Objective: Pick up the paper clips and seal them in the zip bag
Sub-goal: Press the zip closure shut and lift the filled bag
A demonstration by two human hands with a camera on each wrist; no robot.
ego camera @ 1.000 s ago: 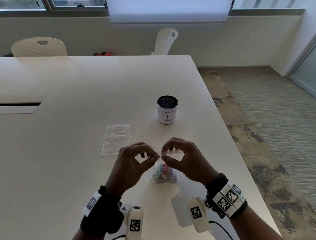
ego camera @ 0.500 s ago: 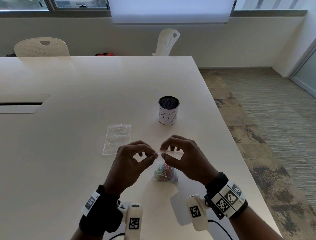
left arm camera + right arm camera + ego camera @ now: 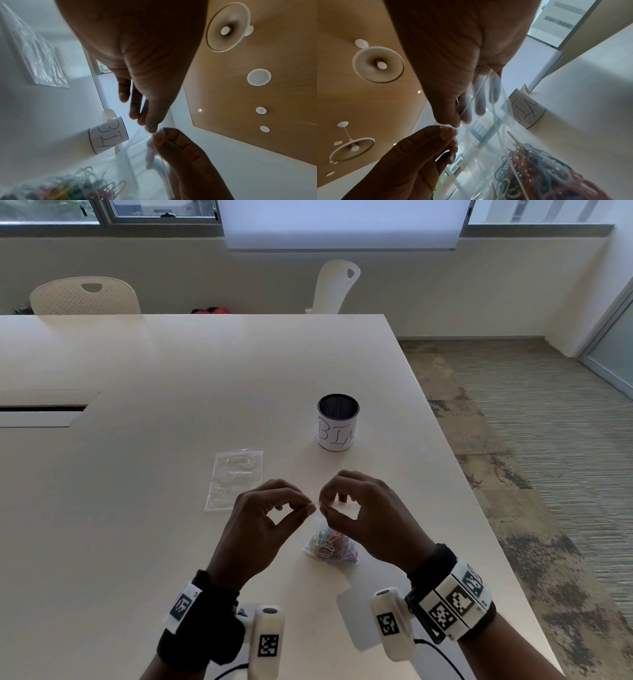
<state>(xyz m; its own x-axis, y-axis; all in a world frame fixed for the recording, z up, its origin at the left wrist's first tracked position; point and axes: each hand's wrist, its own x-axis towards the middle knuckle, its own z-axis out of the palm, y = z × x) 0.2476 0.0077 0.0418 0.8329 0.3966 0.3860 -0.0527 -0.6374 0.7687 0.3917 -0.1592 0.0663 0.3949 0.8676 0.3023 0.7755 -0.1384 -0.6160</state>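
- Nearest me, the paper clips (image 3: 330,546) sit bunched in the bottom of the zip bag (image 3: 327,537), which hangs just above the tabletop (image 3: 137,542).
- The left hand (image 3: 260,522) and right hand (image 3: 368,513) each pinch the bag's top strip, fingertips almost touching.
- This looks like the sealing step; next, the pinch should run along the zip to the far corner.
- Beyond lie a spare clear bag (image 3: 236,478) and a cup marked BIN (image 3: 337,427).

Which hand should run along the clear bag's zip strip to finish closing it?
Probably the right hand: it pinches the clear plastic zip bag beside the left hand, with the strip passing under its fingers.
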